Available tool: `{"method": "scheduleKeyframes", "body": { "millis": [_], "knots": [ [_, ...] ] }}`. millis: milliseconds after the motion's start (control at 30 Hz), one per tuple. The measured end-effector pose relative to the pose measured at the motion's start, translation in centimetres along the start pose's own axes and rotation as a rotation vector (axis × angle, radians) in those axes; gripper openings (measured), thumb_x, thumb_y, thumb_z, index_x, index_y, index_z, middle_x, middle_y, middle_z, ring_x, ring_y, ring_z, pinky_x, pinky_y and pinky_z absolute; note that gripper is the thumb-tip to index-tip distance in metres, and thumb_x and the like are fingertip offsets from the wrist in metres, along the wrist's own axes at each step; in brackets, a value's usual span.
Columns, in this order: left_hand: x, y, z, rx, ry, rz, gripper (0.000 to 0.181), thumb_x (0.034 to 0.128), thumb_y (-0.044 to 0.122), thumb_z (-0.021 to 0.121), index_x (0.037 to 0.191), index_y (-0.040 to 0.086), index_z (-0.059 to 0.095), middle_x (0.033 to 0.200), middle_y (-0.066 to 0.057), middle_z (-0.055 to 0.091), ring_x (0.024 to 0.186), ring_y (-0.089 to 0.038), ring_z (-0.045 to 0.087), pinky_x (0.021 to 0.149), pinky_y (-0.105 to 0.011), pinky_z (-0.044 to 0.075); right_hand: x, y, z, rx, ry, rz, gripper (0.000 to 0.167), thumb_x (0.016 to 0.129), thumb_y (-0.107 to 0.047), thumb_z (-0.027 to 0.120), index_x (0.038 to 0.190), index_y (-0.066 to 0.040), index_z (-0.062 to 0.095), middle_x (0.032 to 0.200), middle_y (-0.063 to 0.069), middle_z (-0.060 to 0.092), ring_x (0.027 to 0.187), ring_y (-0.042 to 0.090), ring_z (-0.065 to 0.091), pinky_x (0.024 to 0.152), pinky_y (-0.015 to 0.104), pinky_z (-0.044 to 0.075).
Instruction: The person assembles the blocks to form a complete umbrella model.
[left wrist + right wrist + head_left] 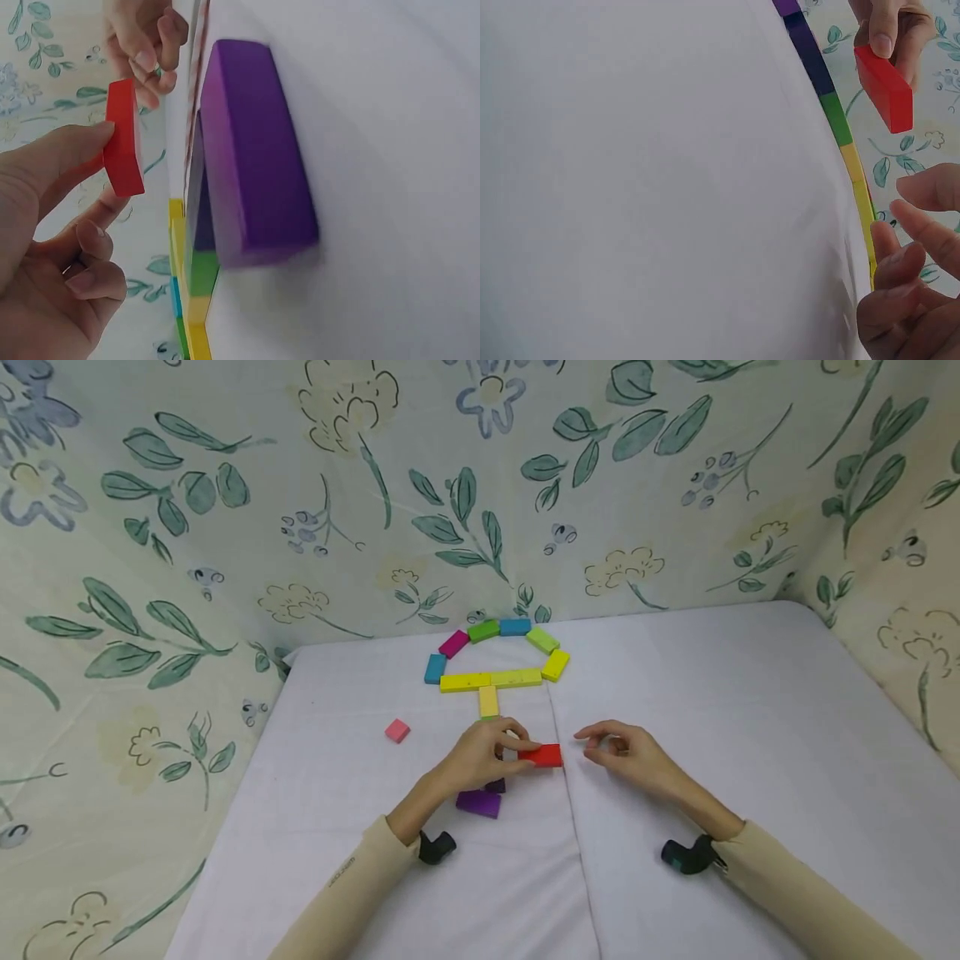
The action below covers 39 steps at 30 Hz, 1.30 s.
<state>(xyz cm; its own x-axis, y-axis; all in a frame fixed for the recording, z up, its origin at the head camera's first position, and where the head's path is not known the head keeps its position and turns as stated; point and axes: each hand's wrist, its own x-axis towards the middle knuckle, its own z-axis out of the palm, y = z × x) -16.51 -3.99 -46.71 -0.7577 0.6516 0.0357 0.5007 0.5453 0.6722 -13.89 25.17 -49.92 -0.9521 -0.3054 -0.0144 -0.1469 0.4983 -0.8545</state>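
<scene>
Between thumb and fingers my left hand [480,756] pinches a red block [542,756], held up off the cloth. My right hand [626,756] hovers a little to its right with loosely bent fingers and nothing in them; in the right wrist view a gap shows between these fingers [926,225] and the red block [889,90]. Under the left hand runs a column of blocks: a pale yellow block [488,702] on top, a dark block [496,786] and a purple block [478,804] at the bottom. The hand hides the column's middle in the head view.
Above the column, two yellow blocks [491,681] form a bar, with an arch of coloured blocks over it, among them a blue block [515,627] and a magenta block [453,644]. A pink block [397,731] lies apart at left. White cloth [712,693] covers the table; floral fabric hangs behind.
</scene>
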Motion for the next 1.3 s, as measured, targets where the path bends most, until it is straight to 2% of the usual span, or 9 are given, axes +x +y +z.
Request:
{"method": "scheduleKeyframes", "body": {
  "millis": [133, 300, 400, 500, 700, 767, 933, 1167, 1300],
  "knots": [
    [-2.1, -1.3, -2.1, 0.003, 0.054, 0.002, 0.029, 0.0909, 0.021, 0.081, 0.119, 0.016, 0.08, 0.113, 0.0, 0.071, 0.104, -0.015, 0.059, 0.082, -0.023, 0.051, 0.6, -0.9, 1.1, 0.018, -0.038, -0.036, 0.029, 0.096, -0.014, 0.073, 0.125, -0.013, 0.072, 0.102, 0.007, 0.065, 0.066, 0.011, 0.05, 0.058, 0.02, 0.039],
    [-5.1, -3.2, -4.4, -0.044, 0.092, -0.022, 0.027, 0.0906, 0.018, 0.081, 0.118, 0.016, 0.08, 0.113, 0.001, 0.071, 0.108, -0.016, 0.058, 0.08, -0.025, 0.052, 1.2, -2.5, 3.4, 0.064, -0.108, -0.134, 0.032, 0.094, -0.012, 0.075, 0.125, -0.008, 0.071, 0.099, 0.007, 0.067, 0.064, 0.01, 0.047, 0.058, 0.019, 0.037],
    [-6.7, -4.4, -5.5, -0.052, 0.095, -0.039, 0.026, 0.0898, 0.018, 0.082, 0.116, 0.017, 0.081, 0.112, 0.003, 0.071, 0.105, -0.016, 0.057, 0.076, -0.026, 0.051, 1.4, -3.6, 5.2, 0.092, -0.151, -0.19, 0.035, 0.092, -0.01, 0.078, 0.126, -0.006, 0.071, 0.097, 0.008, 0.069, 0.062, 0.008, 0.046, 0.057, 0.018, 0.037],
    [-8.1, -5.4, -6.4, -0.069, 0.082, -0.053, 0.026, 0.0889, 0.018, 0.083, 0.115, 0.016, 0.082, 0.112, 0.002, 0.071, 0.105, -0.017, 0.058, 0.079, -0.027, 0.053, 1.5, -4.4, 6.9, 0.101, -0.176, -0.221, 0.037, 0.091, -0.012, 0.079, 0.127, -0.006, 0.072, 0.095, 0.006, 0.069, 0.062, 0.008, 0.045, 0.056, 0.018, 0.036],
    [-10.3, -7.6, -7.4, -0.13, 0.056, -0.111, 0.026, 0.0878, 0.015, 0.084, 0.113, 0.012, 0.082, 0.115, -0.005, 0.073, 0.111, -0.024, 0.059, 0.079, -0.022, 0.053, 1.6, -5.0, 9.4, 0.124, -0.202, -0.221, 0.04, 0.089, -0.019, 0.083, 0.126, -0.007, 0.074, 0.088, 0.004, 0.069, 0.065, 0.006, 0.045, 0.058, 0.018, 0.036],
    [-10.8, -8.2, -7.6, -0.142, 0.043, -0.12, 0.024, 0.0876, 0.014, 0.084, 0.112, 0.011, 0.082, 0.116, -0.007, 0.073, 0.112, -0.026, 0.06, 0.08, -0.021, 0.052, 1.6, -5.1, 9.7, 0.12, -0.19, -0.22, 0.039, 0.088, -0.019, 0.084, 0.124, -0.008, 0.076, 0.085, 0.002, 0.069, 0.065, 0.005, 0.045, 0.058, 0.017, 0.036],
    [-11.2, -9.3, -7.6, -0.172, -0.014, -0.096, 0.024, 0.0874, 0.01, 0.083, 0.111, 0.01, 0.082, 0.117, -0.008, 0.074, 0.112, -0.026, 0.061, 0.088, -0.024, 0.054, 1.6, -5.2, 10.0, 0.09, -0.165, -0.187, 0.035, 0.086, -0.022, 0.086, 0.119, -0.012, 0.079, 0.079, -0.004, 0.067, 0.065, 0.004, 0.046, 0.057, 0.017, 0.036],
    [-10.6, -9.4, -7.3, -0.156, -0.065, -0.062, 0.022, 0.0859, 0.014, 0.085, 0.108, 0.014, 0.083, 0.114, -0.003, 0.075, 0.107, -0.018, 0.063, 0.086, -0.024, 0.055, 1.9, -5.2, 10.2, 0.021, -0.166, -0.177, 0.034, 0.085, -0.026, 0.087, 0.117, -0.015, 0.08, 0.076, -0.009, 0.066, 0.066, 0.004, 0.049, 0.058, 0.017, 0.037],
    [-10.2, -9.4, -7.2, -0.154, -0.086, -0.076, 0.022, 0.0848, 0.014, 0.086, 0.107, 0.016, 0.084, 0.113, 0.001, 0.075, 0.109, -0.016, 0.063, 0.087, -0.023, 0.055, 1.9, -5.2, 10.2, 0.002, -0.166, -0.165, 0.035, 0.084, -0.026, 0.087, 0.117, -0.017, 0.08, 0.077, -0.01, 0.066, 0.066, 0.004, 0.048, 0.058, 0.017, 0.036]
  ]
}}
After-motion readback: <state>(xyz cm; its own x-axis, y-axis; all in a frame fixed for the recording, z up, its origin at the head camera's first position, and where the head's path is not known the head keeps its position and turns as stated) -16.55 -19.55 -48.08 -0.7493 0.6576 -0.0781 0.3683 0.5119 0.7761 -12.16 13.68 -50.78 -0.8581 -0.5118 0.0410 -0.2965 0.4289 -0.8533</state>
